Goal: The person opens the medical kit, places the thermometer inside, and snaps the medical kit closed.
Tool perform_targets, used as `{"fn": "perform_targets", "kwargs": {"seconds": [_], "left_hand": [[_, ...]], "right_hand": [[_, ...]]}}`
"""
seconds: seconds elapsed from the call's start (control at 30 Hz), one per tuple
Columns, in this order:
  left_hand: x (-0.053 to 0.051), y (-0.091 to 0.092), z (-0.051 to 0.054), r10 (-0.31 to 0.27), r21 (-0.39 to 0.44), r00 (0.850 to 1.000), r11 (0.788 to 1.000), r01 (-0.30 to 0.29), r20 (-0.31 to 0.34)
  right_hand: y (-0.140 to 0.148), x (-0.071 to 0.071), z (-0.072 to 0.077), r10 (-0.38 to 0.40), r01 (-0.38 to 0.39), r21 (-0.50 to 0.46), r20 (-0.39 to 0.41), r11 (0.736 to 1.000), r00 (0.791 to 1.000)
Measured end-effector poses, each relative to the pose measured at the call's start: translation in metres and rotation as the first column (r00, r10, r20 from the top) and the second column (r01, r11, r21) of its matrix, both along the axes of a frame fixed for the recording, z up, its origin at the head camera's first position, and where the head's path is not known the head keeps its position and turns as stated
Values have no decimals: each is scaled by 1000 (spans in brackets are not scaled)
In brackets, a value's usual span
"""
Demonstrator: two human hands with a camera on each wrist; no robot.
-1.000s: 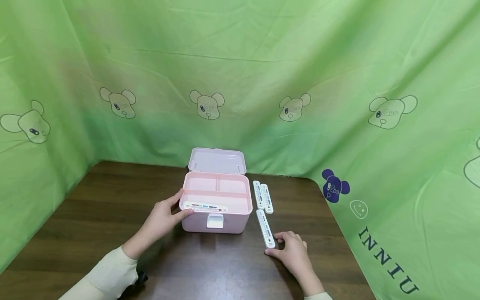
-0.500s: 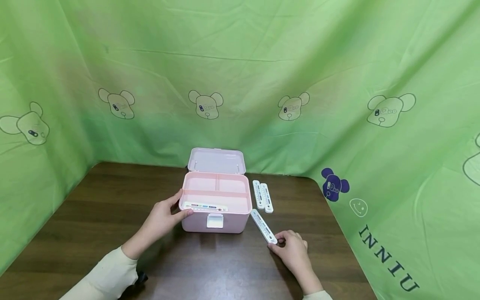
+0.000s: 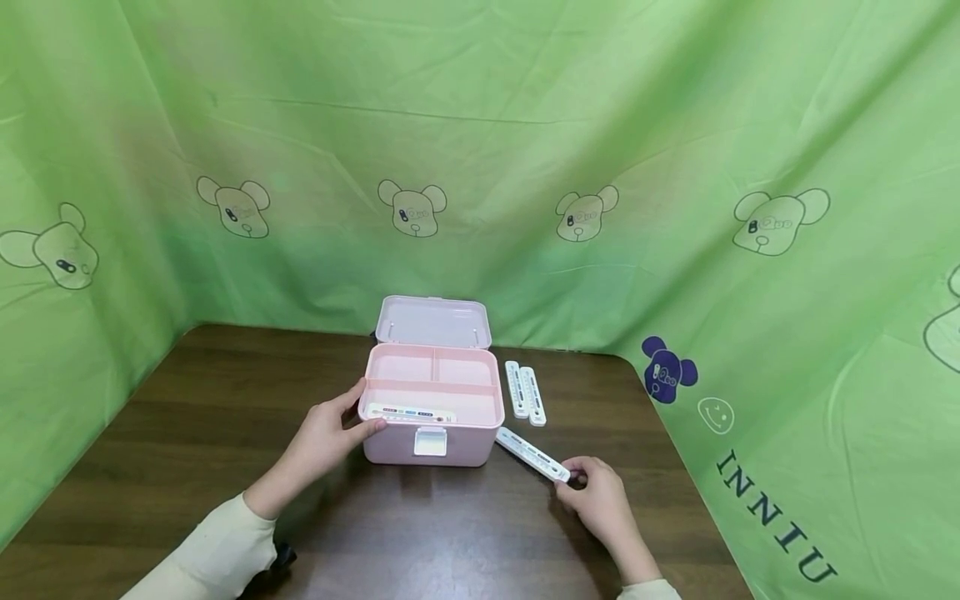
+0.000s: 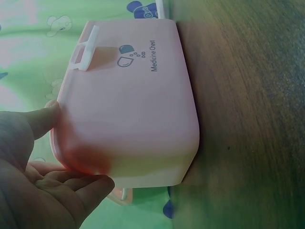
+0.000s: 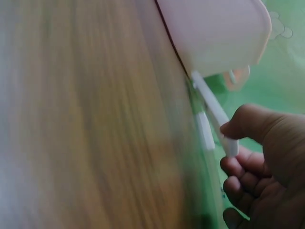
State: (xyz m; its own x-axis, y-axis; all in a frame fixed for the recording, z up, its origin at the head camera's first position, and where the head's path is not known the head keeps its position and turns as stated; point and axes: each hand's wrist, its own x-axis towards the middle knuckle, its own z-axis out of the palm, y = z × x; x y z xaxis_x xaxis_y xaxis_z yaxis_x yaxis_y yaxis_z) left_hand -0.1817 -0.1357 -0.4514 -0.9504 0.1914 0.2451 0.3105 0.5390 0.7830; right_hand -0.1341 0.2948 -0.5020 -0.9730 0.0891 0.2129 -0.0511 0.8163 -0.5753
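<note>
White slim flat thermometer, near end pinched by the right hand I watch remotely, long axis slanting away-left, far end beside the pink plastic box, left hand gripping the box's corner

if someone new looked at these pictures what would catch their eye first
Probably the open pink box, toward the back of the brown table, its near left corner held by the left hand. Next might be the white thermometer pinched in the right hand, to the box's right. Bright green cloth with cartoon animal heads fills the background.
</note>
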Motion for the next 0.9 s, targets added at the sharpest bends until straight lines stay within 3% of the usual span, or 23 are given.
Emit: {"fn": "perform_targets", "kwargs": {"seconds": [0.4, 0.6, 0.9], "left_hand": [[1, 1, 2, 8, 3, 1000, 1000, -8, -9], [0, 2, 2, 10, 15, 1000, 1000, -10, -14], [0, 1, 1, 2, 25, 1000, 1000, -2, 1]], "right_hand": [[36, -8, 23, 55, -58, -87, -37, 995, 998], [56, -16, 49, 112, -119, -111, -66, 987, 991], [67, -34, 91, 263, -270, -56, -118, 961, 958]]}}
